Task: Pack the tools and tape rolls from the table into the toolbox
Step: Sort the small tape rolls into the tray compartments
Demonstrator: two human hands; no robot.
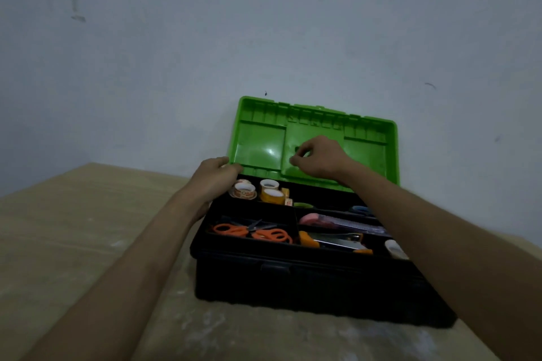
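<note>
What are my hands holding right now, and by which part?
The left hand grips the green lid at its lower left corner; the right hand is curled before the lid's inside, hold unclear.

The upright green lid point(264, 143) stood close before the wall point(264, 23) and closed off the far side of the toolbox point(308, 281), leaving its tray point(249, 245) reachable from above and the front. The right forearm point(410, 214) crossed over the right compartments; tape rolls point(268, 190), scissors point(252, 232) and cutters point(334, 240) filled others. Open tabletop point(88, 228) lay to the left.
</note>
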